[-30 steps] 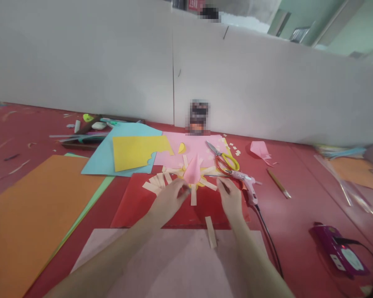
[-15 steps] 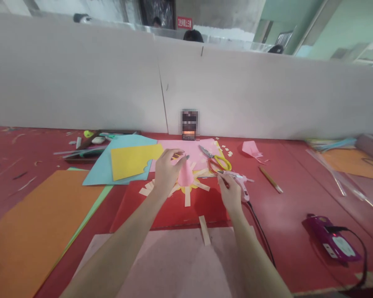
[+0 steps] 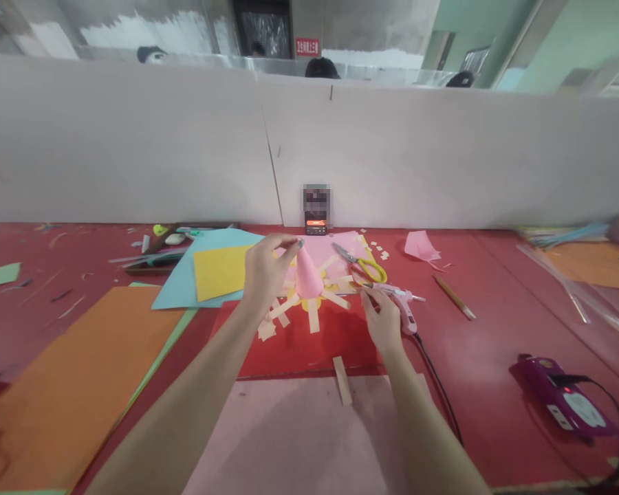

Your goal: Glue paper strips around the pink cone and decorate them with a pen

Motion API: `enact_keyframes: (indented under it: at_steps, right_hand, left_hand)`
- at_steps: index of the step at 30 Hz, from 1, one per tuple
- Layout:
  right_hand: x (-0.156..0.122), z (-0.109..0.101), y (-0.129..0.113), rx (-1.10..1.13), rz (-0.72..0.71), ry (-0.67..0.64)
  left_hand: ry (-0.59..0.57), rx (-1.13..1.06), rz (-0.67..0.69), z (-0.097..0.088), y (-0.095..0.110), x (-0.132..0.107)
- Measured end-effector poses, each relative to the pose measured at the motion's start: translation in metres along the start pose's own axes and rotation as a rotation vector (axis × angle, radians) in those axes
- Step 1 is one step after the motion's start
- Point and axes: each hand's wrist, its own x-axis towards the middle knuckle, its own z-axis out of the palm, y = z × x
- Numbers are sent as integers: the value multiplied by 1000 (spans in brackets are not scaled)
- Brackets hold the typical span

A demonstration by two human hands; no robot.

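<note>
Two bare hands of mine are over the work. My left hand [image 3: 268,268] has thumb and fingertips pinched on the narrow top of a pink paper cone [image 3: 309,275], which tilts slightly toward that hand. Its wide base is over a yellow paper piece with a scalloped edge [image 3: 305,304], in the middle of a ring of cream paper strips [image 3: 313,320] that fan outward above a flat red board [image 3: 294,354].

My right hand [image 3: 384,316] is to the cone's right, just beside the nozzle of a pale pink glue gun [image 3: 403,300]; its fingertips are bunched, but I cannot tell whether they grip anything.

I judge the step in hand to be steadying or adjusting the cone among its strips. A next move would call for a light pinch, since thin paper could crease, and for the right fingers to keep clear of the nozzle, which may be hot. One loose cream strip [image 3: 342,380] lies nearer me, apart from the ring, and red-and-yellow-handled scissors [image 3: 373,269] rest beyond the glue gun.
</note>
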Motion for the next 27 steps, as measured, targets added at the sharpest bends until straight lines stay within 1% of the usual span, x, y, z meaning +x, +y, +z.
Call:
enact_keyframes:
  at_steps: [4,7,10,12,14,16,17,18,19,23,25,27]
  right_hand:
    - [0,0,-1,-14,-8,-6]
    - [-1,0,-1,-21,-6,-9]
    - [-1,1,-1,-44,-4,-12]
    - [-1,0,1,-65,6,-8]
    - [0,-1,3,-94,26,9]
    - [1,-4,5,-121,46,32]
    - [2,-5,6,-134,51,43]
    - [3,-7,7,-144,51,53]
    - [4,-9,8,-153,50,64]
    - [6,-17,9,-214,74,112]
    - [6,-23,10,-257,108,125]
    - [6,-29,13,-324,134,154]
  left_hand:
    - [-28,0,-15,0,-2,-2]
    - [-57,-16,-23,6,-9,-6]
    - [-96,-51,5,12,-17,-10]
    - [-72,-61,17,13,-23,-14]
    - [-6,-55,11,11,-30,-21]
    - [47,-45,7,7,-38,-30]
    - [54,-40,10,6,-43,-37]
    - [42,-27,6,5,-49,-45]
    - [5,-14,7,5,-54,-53]
    - [-197,26,15,12,-74,-82]
    - [-236,37,20,17,-78,-90]
    - [-272,63,49,19,-78,-93]
